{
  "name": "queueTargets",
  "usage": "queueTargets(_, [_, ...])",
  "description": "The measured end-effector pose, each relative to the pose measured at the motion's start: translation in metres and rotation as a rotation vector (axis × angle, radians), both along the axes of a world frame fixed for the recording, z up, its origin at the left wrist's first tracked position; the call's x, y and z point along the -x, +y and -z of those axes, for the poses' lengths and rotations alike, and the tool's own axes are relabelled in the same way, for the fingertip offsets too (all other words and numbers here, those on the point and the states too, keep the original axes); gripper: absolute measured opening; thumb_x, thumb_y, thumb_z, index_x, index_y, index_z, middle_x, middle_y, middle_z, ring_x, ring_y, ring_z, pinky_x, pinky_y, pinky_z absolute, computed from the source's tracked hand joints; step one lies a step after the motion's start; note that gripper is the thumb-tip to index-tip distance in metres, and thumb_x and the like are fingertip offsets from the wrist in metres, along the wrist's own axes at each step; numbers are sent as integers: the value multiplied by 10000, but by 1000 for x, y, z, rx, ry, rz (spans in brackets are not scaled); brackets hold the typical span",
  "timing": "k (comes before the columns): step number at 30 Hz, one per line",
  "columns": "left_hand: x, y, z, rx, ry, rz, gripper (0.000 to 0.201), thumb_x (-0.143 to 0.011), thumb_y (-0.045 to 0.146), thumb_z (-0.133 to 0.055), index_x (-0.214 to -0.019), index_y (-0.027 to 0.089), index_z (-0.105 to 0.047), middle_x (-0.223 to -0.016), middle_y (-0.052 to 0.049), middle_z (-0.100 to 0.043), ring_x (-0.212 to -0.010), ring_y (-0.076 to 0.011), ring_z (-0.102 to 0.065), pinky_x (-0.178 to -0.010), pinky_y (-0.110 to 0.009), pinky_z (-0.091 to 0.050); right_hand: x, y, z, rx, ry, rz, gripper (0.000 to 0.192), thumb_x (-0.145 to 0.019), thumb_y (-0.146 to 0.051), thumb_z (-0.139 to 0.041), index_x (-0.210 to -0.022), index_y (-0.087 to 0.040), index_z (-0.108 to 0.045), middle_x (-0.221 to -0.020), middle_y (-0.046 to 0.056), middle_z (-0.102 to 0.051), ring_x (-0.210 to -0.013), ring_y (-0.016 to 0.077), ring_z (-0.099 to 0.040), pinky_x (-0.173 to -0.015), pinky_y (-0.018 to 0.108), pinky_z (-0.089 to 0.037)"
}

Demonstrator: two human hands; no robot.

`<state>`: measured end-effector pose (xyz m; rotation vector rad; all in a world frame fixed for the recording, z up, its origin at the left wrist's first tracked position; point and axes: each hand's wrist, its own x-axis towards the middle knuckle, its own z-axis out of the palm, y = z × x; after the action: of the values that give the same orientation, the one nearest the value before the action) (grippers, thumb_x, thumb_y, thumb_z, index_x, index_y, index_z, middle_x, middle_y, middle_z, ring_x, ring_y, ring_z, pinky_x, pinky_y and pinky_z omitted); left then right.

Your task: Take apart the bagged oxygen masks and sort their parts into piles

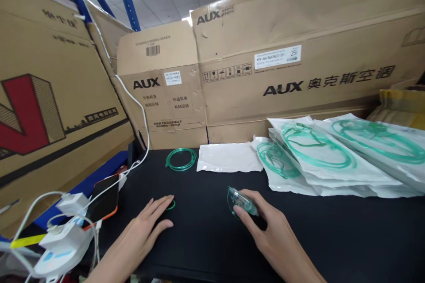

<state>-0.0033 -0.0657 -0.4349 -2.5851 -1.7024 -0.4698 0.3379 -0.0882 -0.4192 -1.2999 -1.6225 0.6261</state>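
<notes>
My right hand (268,225) grips a small translucent green oxygen mask (246,204) between thumb and fingers, just over the black table (202,239). Part of the mask is hidden behind the fingers. To the left, my left hand (146,226) lies on the table with its fingers stretched out. A thin green loop (171,205), perhaps an elastic strap, shows partly from under its fingertips. Farther back lies a coil of green tubing (181,159), and beside it a flat white packet (229,157).
Stacked white pouches holding green masks and tubing (318,154) lie at the right. Printed cardboard boxes (292,70) wall off the back and left. An orange-edged phone (103,196), a power strip (63,254) with chargers and white cables crowd the left edge.
</notes>
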Motion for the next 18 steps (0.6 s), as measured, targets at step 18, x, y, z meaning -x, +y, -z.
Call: queueTargets(18, [-149,1,-43,597,-1002,132,392,-977,530,-564,-928,196,-762,-887,-22,-725,-899,-197,-626,-802,-250,-492,2,-4,4,-235,-93,-142,372,-901,-146,-745,-1205,-315,-612,-1126,-4,-682,-1022,165,-684,-905,232,-531])
